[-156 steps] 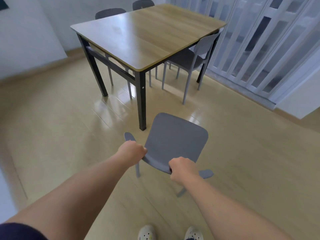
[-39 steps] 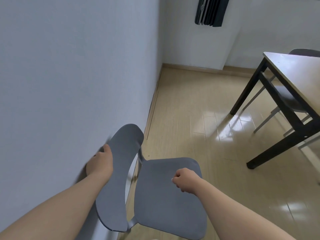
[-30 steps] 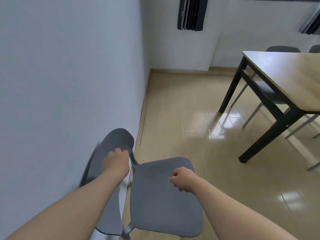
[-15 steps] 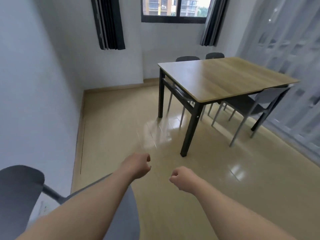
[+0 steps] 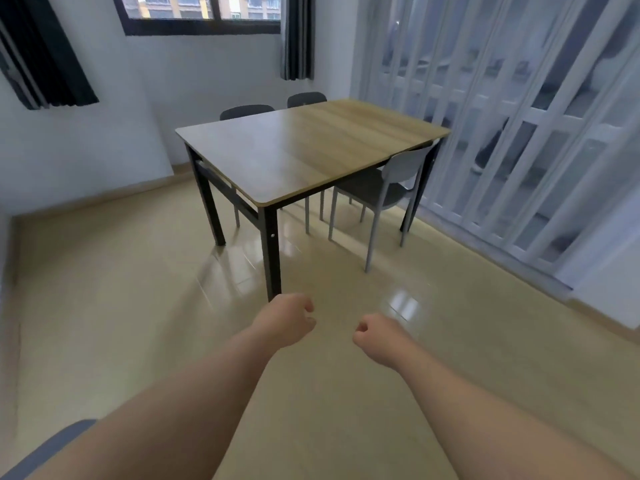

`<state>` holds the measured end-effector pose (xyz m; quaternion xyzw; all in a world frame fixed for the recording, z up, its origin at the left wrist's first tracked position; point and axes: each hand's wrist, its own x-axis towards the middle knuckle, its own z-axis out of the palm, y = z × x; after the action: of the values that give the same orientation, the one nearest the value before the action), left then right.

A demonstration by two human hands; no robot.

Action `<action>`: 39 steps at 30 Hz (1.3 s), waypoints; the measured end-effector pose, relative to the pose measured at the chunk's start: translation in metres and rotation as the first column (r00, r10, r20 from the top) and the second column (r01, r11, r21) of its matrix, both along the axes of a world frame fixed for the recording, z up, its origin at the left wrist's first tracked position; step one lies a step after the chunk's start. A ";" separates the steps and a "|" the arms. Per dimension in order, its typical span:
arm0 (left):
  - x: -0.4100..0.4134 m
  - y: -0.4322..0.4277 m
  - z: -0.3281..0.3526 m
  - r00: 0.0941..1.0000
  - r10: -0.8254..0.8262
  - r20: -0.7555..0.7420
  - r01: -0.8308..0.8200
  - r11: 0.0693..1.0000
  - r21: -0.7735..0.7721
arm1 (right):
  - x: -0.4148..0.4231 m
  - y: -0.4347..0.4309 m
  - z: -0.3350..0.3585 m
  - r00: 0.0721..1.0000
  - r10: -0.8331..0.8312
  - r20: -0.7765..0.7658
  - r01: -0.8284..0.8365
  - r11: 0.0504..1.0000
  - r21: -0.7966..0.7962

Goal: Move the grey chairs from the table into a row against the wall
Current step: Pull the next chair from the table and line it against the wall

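A: Room entry. Surface [image 5: 311,150]: rectangular, light wood-grain top with rounded corners, matt sheen, on black square legs. It stands on a glossy beige floor [image 5: 138,289] that mirrors the light. White wall [image 5: 86,143] behind, dark-framed window [image 5: 201,12] above, dark curtains [image 5: 45,64] at its sides. A white folding partition [image 5: 519,133] with translucent panels runs along the right.

B: Chairs?

A: Three at the surface. The far-left chair [image 5: 246,111] and far-right chair [image 5: 306,98] are tucked in at the far edge, with only their dark curved backs showing. The side chair [image 5: 384,181] is at the right edge, seat under the top, with a pale grey slotted back and thin grey legs. A fourth, the near chair [image 5: 52,448], is a smooth grey curved edge at the bottom-left of view, mostly cut off and partly behind the left forearm.

B: Hands?

A: Left hand [image 5: 285,320] and right hand [image 5: 379,336] are stretched forward over the floor, near the surface's closest leg. Both are clenched, fingers curled in, and hold nothing. Neither touches a chair.
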<state>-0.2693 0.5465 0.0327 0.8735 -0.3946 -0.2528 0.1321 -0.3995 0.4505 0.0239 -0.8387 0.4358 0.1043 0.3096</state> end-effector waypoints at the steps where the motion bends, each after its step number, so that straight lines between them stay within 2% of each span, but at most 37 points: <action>1: 0.001 -0.016 0.000 1.000 -0.021 -0.006 0.021 1.000 0.002 | -0.001 -0.012 -0.002 1.000 -0.013 -0.003 0.013 1.000 -0.005; 9: 0.053 -0.160 -0.010 0.991 -0.127 -0.044 0.127 0.992 -0.009 | 0.035 -0.140 -0.009 0.988 -0.154 -0.013 0.154 0.988 -0.016; 16: 0.119 -0.272 -0.003 0.982 -0.185 -0.023 0.186 0.982 0.023 | 0.096 -0.243 -0.003 0.980 -0.199 0.016 0.199 0.980 -0.006; 25: 0.141 -0.423 -0.003 0.961 -0.276 0.011 0.275 0.961 0.034 | 0.112 -0.383 -0.010 0.955 -0.296 -0.010 0.296 0.955 0.036; 39: 0.159 -0.692 -0.003 0.991 -0.130 0.011 0.131 0.989 -0.065 | 0.141 -0.675 -0.016 0.981 -0.194 0.011 0.194 0.980 0.045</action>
<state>-0.1098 -0.1459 0.0298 0.8418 -0.4596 -0.2447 0.1425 -0.2587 -0.2240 0.0079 -0.7860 0.5107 0.0765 0.3400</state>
